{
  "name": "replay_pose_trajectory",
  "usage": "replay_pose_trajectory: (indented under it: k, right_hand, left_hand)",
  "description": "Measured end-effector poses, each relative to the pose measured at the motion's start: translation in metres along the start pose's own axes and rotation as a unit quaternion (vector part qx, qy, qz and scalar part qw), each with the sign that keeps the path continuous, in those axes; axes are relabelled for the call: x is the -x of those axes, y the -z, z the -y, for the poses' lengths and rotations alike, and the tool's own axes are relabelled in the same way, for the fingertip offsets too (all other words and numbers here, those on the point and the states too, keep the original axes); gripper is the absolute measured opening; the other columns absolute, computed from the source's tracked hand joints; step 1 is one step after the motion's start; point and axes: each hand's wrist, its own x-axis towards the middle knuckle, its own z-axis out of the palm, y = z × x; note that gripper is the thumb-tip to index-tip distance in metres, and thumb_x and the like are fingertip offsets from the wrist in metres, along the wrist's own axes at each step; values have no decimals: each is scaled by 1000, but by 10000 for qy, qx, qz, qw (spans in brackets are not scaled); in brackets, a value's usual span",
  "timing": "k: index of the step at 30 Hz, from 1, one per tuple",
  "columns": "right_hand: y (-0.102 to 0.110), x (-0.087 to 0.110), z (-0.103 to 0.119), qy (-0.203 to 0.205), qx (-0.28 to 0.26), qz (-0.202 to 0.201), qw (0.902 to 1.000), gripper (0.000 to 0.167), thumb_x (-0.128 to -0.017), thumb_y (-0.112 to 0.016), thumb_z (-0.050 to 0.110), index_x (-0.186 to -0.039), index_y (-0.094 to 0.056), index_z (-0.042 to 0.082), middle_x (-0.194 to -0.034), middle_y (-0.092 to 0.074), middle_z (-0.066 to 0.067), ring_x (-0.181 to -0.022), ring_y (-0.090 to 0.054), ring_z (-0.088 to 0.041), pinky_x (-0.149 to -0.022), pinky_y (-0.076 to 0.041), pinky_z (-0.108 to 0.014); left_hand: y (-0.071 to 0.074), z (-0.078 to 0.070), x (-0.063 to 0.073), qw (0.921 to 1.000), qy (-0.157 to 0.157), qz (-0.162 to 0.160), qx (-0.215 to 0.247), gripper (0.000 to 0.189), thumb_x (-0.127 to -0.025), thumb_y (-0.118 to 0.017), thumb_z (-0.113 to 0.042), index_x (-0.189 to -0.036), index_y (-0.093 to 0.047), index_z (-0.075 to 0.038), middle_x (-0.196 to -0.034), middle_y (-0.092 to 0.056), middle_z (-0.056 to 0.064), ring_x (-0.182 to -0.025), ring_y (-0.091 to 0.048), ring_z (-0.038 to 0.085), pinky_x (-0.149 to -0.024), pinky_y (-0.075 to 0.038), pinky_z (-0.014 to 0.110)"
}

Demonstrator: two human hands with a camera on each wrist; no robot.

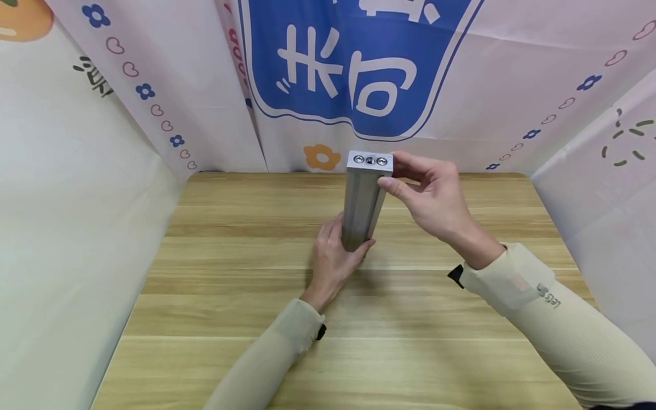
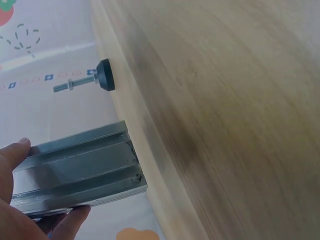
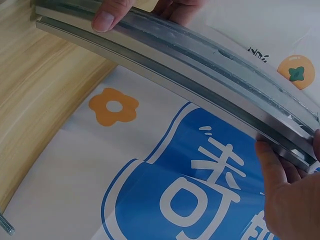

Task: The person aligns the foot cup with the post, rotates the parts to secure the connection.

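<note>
A grooved aluminium profile [image 1: 361, 205] stands roughly upright in both hands, its top end face showing a row of screw heads or holes. My left hand [image 1: 334, 250] grips it near its lower end, thumb on one side and fingers on the other. At the top end, my right hand [image 1: 433, 193] pinches the profile between thumb and fingers. The left wrist view shows the profile's lower end close to the table, but I cannot tell whether they touch. A levelling foot [image 2: 105, 75] with a black base and threaded stud stands on the table near that end.
The wood-grain table [image 1: 230, 319] spreads beneath both arms. Behind it hangs a white printed cloth [image 1: 302, 128] with a blue panel, and more cloth walls rise at left and right. A threaded stud tip [image 3: 7, 225] shows at the corner of the right wrist view.
</note>
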Motion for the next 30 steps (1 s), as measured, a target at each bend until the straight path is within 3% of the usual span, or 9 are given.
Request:
replay_pose_trajectory:
  k: [30]
  right_hand:
    - [0,9,-10,16,19,293,9996,41,-91,-74,-11,-131,-67,-10,-124,-71,-29,-104,-72,-8,-91,-63,-24]
  left_hand:
    - [-1,0,13,9996,75,206,205,80,-74,-98,-33,-137,-63,0,-124,-74,20,-110,-72,34,-94,-64,46]
